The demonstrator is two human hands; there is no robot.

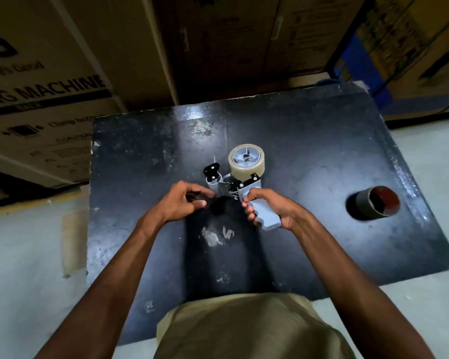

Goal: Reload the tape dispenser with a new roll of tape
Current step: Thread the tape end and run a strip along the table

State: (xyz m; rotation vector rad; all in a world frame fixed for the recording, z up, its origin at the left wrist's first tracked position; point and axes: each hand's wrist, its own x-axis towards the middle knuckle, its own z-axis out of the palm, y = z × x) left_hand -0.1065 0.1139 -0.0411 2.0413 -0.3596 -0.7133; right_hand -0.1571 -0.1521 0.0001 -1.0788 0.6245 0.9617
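Observation:
A grey hand-held tape dispenser lies on the black table in the middle of the view. A roll of clear tape sits on its hub. My right hand grips the dispenser's grey handle. My left hand pinches something dark at the dispenser's front end, close to the grey roller and the toothed blade; I cannot tell whether it is the tape's end or the black flap. The black guard plate stands up beyond the roller.
An empty cardboard tape core lies on its side at the table's right. Large cardboard boxes stack behind and to the left of the table. Pale floor lies on both sides. My body stands at the table's near edge.

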